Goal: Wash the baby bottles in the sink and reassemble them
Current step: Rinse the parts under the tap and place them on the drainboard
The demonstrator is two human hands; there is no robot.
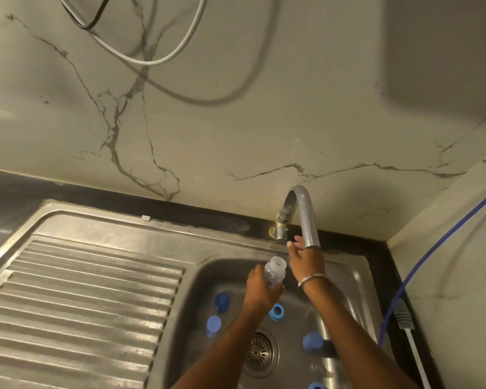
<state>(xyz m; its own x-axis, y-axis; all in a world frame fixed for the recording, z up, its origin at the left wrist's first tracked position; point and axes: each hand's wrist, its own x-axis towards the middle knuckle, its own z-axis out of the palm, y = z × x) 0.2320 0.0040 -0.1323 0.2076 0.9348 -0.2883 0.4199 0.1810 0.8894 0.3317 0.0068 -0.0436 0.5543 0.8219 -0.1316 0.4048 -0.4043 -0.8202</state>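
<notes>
Now | left hand [260, 290] grips bottle [274, 272] | right hand [303, 255] beside it, fingers straight at faucet [306, 217]

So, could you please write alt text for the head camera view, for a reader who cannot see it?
A person's left hand holds an open clear baby bottle over a steel sink, while the right hand reaches toward the tap. Blue bottle parts lie in the basin around the drain. No water is visibly running.

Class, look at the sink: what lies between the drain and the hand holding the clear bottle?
In the head view, a blue ring lies on the sink floor between the drain and the left hand gripping the bottle.
</notes>
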